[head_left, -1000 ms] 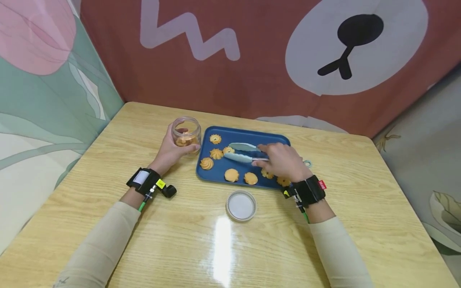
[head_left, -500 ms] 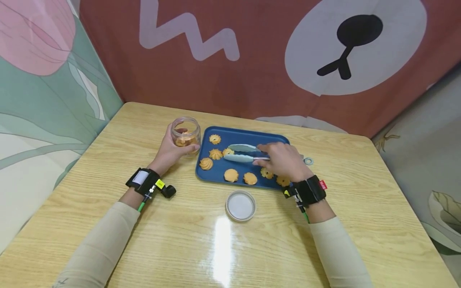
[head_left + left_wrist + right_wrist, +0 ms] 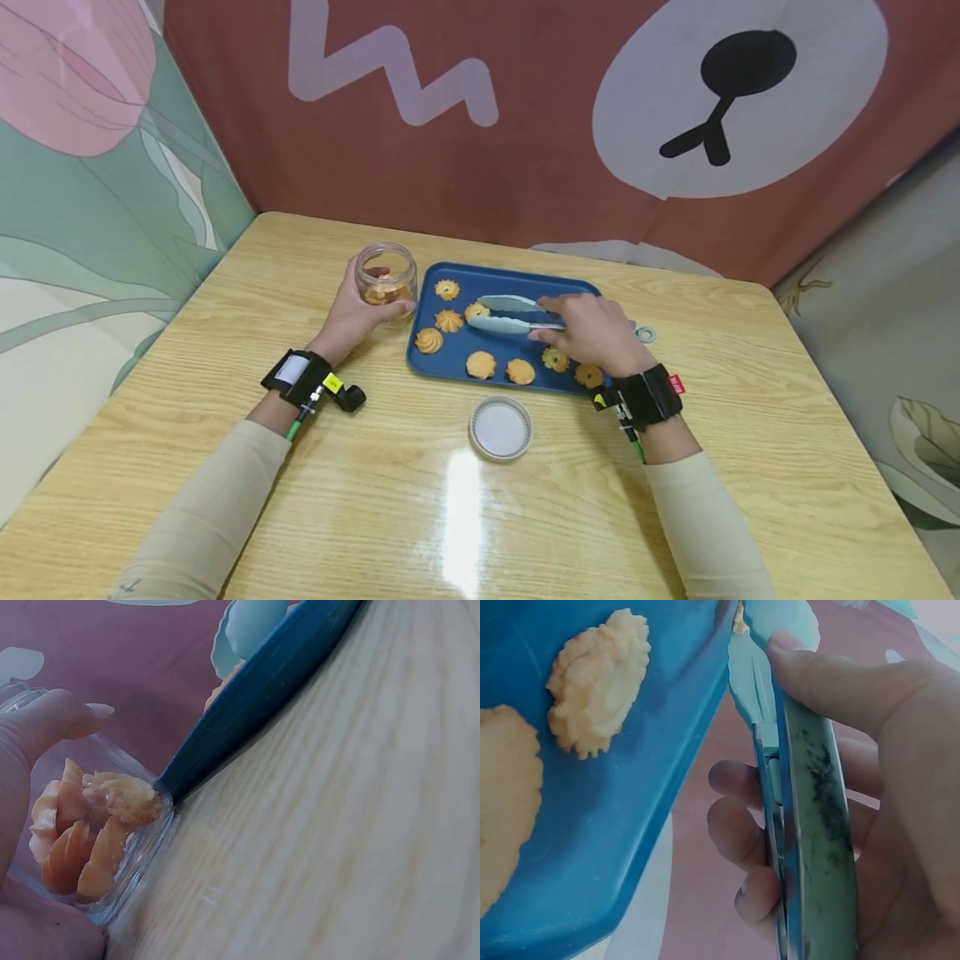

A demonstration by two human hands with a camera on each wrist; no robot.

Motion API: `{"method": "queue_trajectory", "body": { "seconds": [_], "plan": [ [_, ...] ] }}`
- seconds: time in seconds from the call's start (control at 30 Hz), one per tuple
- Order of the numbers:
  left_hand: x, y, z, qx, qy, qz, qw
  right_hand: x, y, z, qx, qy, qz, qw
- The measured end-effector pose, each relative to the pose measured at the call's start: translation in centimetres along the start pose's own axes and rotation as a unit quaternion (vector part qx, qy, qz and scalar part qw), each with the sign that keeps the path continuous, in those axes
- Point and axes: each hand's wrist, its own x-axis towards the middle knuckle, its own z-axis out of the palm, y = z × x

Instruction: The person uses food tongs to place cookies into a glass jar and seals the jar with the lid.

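My left hand [image 3: 360,310] grips a clear jar [image 3: 401,277] standing left of the blue tray [image 3: 510,346]; several piped cookies [image 3: 79,840] show inside it. The jar's mouth faces up with no lid on. In my right hand [image 3: 596,333] is a pair of tongs [image 3: 504,325] with pale blue scalloped tips, thumb on one arm and fingers round the other. The tips lie low over the tray, parted, at either side of a ring-shaped cookie [image 3: 476,312]. The right wrist view shows the tongs' green handle [image 3: 821,817] against my palm.
More cookies lie on the tray: a swirl [image 3: 429,341] and a star-shaped one [image 3: 448,321] at the left, others along the near edge. A round lid [image 3: 501,428] rests on the wooden table [image 3: 360,500] in front of the tray. A printed cloth [image 3: 525,167] hangs behind.
The tongs have shifted slightly, their ring end moving a little right and away. My left hand and the jar stay in place.
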Motion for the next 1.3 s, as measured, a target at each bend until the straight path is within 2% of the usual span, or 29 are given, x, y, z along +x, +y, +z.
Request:
{"method": "queue_trajectory", "body": {
  "seconds": [0.67, 1.0, 1.3],
  "plan": [
    [0.1, -0.1, 0.0, -0.012, -0.002, 0.0, 0.9999, 0.2, -0.5, -0.5, 0.005, 0.043, -0.012, 0.999],
    [0.1, 0.0, 0.0, -0.014, -0.001, -0.002, 0.9999, 0.8, -1.7, -0.9, 0.002, 0.113, -0.038, 0.993],
    [0.0, 0.0, 0.0, -0.012, -0.001, -0.003, 0.9999, 1.8, -3.5, -1.5, -0.007, 0.141, -0.051, 0.989]
  ]
}}
